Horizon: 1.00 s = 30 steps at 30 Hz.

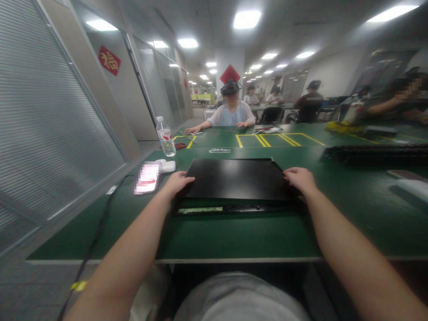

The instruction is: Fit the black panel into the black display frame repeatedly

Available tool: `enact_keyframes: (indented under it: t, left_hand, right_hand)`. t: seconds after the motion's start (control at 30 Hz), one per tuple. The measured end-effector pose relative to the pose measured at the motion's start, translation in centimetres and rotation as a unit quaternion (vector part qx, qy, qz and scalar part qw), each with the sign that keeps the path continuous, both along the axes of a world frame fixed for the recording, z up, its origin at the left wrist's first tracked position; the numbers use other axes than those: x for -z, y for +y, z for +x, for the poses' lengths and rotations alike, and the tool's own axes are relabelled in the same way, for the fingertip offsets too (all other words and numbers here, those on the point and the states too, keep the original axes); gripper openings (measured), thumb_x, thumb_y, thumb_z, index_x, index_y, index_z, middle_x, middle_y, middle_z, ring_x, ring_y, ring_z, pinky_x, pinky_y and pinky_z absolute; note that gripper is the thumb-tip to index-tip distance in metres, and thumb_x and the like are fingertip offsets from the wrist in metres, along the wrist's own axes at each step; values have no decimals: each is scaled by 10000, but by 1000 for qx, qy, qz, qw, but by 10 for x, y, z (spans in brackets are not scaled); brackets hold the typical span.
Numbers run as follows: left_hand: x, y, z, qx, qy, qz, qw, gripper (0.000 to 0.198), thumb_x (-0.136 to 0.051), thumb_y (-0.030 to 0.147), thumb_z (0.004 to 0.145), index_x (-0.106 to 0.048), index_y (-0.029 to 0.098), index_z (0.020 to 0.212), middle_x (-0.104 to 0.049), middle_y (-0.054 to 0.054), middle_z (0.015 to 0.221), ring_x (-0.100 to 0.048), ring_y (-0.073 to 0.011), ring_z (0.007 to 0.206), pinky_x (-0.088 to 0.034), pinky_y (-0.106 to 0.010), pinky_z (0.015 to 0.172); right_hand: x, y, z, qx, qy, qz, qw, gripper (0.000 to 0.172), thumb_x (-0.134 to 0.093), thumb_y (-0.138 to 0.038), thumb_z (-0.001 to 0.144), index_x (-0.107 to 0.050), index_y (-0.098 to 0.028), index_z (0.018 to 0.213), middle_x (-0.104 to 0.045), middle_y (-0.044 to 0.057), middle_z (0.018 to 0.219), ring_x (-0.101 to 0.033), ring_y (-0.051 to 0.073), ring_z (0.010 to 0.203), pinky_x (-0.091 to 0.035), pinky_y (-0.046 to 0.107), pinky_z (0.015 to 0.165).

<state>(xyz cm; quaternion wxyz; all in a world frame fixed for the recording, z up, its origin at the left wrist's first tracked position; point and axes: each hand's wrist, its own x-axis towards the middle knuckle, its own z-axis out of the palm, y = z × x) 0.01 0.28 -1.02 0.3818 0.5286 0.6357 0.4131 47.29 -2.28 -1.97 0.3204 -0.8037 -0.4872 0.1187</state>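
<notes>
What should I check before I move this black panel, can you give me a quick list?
1. Left hand at the black panel's left edge: ok.
2. Right hand at its right edge: ok.
3. Near strip with the pale green section covered by the panel: not ok, it shows in front of the near edge.
4. Phone apart from the panel: ok, it lies off to the left.
5. Bottle standing: ok, beyond the phone.
6. Panel's underside free of snags: cannot tell, it is hidden.
</notes>
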Motion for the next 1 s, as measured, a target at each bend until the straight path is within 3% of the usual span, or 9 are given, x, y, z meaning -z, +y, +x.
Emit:
enact_keyframes:
  t: [0.4,0.63,1.0]
  left_hand:
    - [-6,-4,4,11,3,-19,1000,342,-902,328,568,-777,174,846,-810,-81,757,-772,-288,724,-559,-325,609]
    - [-8,-6,5,19,20,-21,999,304,-847,347,591,-781,169,829,-793,-77,719,-732,-265,646,-525,-315,567]
    - [-11,-9,7,-11,61,-9,998,427,-892,409,575,-795,174,919,-790,-66,723,-759,-295,694,-552,-335,608]
  right_hand:
    - [4,4,2,2,-30,13,999,269,-646,-284,796,-867,-244,943,-837,92,951,-758,286,955,-563,359,848]
    - [5,4,3,-1,-37,18,999,255,-653,-287,799,-867,-248,932,-837,91,951,-756,286,959,-560,355,841]
    - [3,2,0,-4,-36,10,999,267,-639,-300,807,-866,-249,939,-836,88,950,-754,276,944,-563,352,841]
